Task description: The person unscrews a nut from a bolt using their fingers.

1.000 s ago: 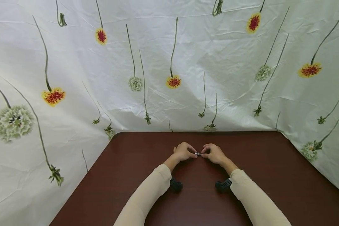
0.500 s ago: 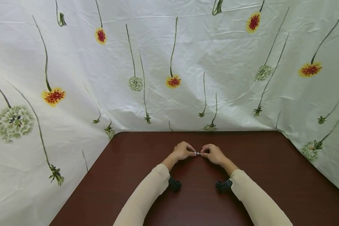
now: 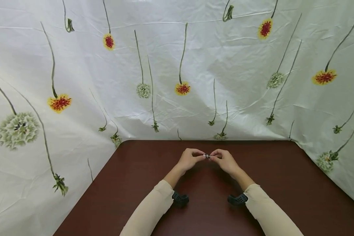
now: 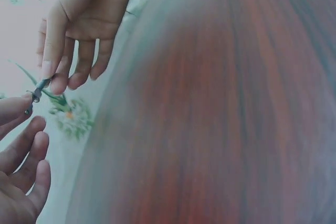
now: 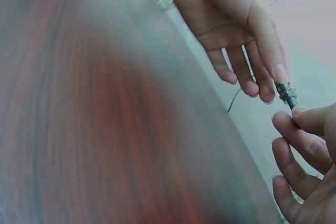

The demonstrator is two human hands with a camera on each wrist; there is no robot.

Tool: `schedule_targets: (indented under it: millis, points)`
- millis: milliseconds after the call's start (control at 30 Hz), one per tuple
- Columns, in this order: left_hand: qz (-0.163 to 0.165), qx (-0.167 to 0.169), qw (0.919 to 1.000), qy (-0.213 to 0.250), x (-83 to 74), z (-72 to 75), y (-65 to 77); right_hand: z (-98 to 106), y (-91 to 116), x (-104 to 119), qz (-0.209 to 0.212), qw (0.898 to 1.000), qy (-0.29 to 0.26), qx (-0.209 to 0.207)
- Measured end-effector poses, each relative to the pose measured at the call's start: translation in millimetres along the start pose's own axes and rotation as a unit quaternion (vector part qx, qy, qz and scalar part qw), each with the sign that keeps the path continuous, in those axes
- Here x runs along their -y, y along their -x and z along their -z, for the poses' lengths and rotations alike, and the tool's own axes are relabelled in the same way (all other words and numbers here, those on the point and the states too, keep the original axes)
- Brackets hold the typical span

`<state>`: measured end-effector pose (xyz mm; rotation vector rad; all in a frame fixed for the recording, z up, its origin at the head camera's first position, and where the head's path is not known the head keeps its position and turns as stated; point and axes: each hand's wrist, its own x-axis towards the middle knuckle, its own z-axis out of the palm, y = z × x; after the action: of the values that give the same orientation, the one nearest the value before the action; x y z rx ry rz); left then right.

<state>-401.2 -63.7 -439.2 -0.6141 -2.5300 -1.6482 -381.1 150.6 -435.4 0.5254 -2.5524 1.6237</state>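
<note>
A small metal bolt (image 5: 289, 96) with a nut round its middle is held between my two hands, above the far part of the table. My left hand (image 3: 187, 160) pinches one end with thumb and fingertips. My right hand (image 3: 225, 161) pinches the other end the same way. In the right wrist view the left thumb (image 5: 281, 72) covers the bolt's thicker end, and the right thumb (image 5: 311, 120) touches its thin threaded end. The other fingers of both hands are spread and loosely bent. The tips of the bolt are hidden by the fingers.
A dark red-brown wooden table (image 3: 206, 213) lies under both arms. A white cloth (image 3: 165, 65) printed with flowers and dandelions hangs behind its far edge and along its sides. Dark wrist devices (image 3: 180, 199) stick out inward from both beige sleeves.
Both hands have moved slightly up in the head view, still pinching the bolt, while the wrists sit a little lower. The head view has tilted slightly upward.
</note>
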Motion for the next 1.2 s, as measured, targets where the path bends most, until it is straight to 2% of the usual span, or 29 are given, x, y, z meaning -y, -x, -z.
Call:
schedule_targets:
  millis: [233, 367, 467, 600, 767, 867, 1000, 1100, 1200]
  points:
    - [-0.038, -0.01, 0.9969, 0.068, -11.2, 2.1, 2.8, 1, 0, 11, 0.009, 0.998, -0.054, -0.026]
    - [-0.069, -0.02, 0.9939, 0.083, -21.1, 4.7, 3.5, 5, 2, 23, 0.013, 0.996, -0.081, -0.038]
    - [-0.09, -0.032, 0.9923, 0.078, -30.0, 6.9, 4.8, 8, 4, 34, 0.018, 0.994, -0.098, -0.047]
    - [-0.116, -0.03, 0.9914, 0.052, -40.1, 7.6, 7.0, 11, 6, 43, 0.012, 0.993, -0.102, -0.051]
    - [-0.143, -0.027, 0.9893, 0.012, -45.0, 5.8, 6.8, 13, 5, 47, 0.026, 0.993, -0.109, -0.044]
    - [-0.147, -0.033, 0.9887, 0.002, -50.2, 5.9, 9.7, 14, 12, 59, 0.047, 0.994, -0.094, -0.042]
    - [-0.148, -0.031, 0.9884, 0.01, -50.0, 5.5, 9.4, 14, 12, 58, 0.065, 0.994, -0.064, -0.056]
    - [-0.147, -0.034, 0.9883, 0.02, -44.1, 4.8, 6.7, 12, 6, 44, 0.053, 0.994, -0.078, -0.056]
    - [-0.145, -0.034, 0.9886, 0.022, -43.2, 4.1, 6.5, 10, 8, 44, 0.031, 0.994, -0.093, -0.05]
